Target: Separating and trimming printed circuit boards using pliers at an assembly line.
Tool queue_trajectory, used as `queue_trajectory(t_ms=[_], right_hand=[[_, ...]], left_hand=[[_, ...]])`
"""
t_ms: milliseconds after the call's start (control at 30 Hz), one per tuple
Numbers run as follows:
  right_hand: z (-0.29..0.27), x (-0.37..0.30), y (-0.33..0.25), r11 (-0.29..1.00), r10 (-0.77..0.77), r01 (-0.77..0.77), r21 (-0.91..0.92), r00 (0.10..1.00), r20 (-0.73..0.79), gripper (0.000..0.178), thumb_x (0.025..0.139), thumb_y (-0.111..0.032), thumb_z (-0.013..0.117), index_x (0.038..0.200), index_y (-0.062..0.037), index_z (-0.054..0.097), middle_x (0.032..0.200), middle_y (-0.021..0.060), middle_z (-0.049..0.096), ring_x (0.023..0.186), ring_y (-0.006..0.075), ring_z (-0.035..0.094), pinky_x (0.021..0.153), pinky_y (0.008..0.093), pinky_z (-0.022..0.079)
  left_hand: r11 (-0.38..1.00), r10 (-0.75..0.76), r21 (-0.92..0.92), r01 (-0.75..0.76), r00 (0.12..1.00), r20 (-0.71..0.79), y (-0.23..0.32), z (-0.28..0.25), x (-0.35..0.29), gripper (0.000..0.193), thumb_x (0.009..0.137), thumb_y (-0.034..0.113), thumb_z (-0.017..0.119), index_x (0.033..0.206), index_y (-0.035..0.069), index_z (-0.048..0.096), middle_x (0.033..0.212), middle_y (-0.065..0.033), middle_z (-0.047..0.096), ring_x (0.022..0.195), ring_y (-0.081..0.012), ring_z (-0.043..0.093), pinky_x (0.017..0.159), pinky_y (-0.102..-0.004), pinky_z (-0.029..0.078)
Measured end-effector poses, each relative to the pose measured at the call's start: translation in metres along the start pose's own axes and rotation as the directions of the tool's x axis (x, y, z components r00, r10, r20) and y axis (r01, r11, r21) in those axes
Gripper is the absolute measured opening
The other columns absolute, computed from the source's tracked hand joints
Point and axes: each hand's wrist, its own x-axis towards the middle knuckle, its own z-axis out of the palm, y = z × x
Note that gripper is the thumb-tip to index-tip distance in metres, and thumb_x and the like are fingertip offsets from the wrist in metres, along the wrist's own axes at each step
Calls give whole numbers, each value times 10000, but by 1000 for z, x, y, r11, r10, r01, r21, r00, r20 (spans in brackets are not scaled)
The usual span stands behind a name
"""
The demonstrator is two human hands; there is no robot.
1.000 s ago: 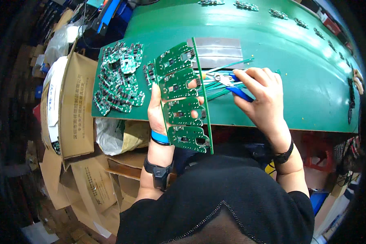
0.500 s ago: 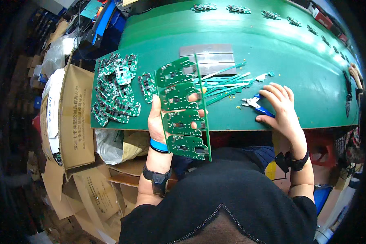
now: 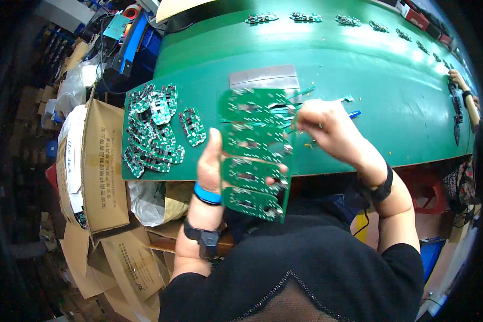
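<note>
A green circuit board panel (image 3: 255,142), made of several joined boards with a narrow strip down its right side, is held up at the table's near edge. My left hand (image 3: 209,163) grips it from the left and behind, thumb along the left edge and fingertips showing through the gaps. My right hand (image 3: 330,129) is closed, with its slightly blurred fingers pinching the upper part of the panel's right edge. Behind that hand, the blue handle of the cutting pliers (image 3: 354,114) pokes out on the green table (image 3: 402,123); the hand hides the rest.
Populated circuit boards (image 3: 153,129) lie heaped at the table's left, with one single board (image 3: 192,127) beside them. Behind the panel are cut green strips (image 3: 282,110) and a grey plate (image 3: 265,78). More boards (image 3: 306,17) line the far side. Cardboard boxes (image 3: 107,166) stand at left.
My right hand has moved left from beside the pliers to the panel's right edge, and its spread fingers have closed. The panel has turned slightly in my left hand.
</note>
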Motion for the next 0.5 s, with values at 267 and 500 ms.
queue_trajectory(t_ms=[267,500], right_hand=[[19,27,46,851,-58,123,-511,988,142,150,713,-72,551,846,-57,619,850,85,585,864,275,553,776,361,456],[11,7,30,879,-7,150,-452,953,303,74,676,-86,572,704,-64,637,751,77,539,799,255,530,705,351,449]], left_hand=[[-45,470,975,-219,856,214,103,54,33,363,806,35,614,1138,-30,484,1059,-93,579,936,-138,566,813,-259,467],[-738,102,649,-185,920,378,119,60,115,287,759,91,677,1002,-20,574,930,-103,630,866,-149,600,758,-294,491]])
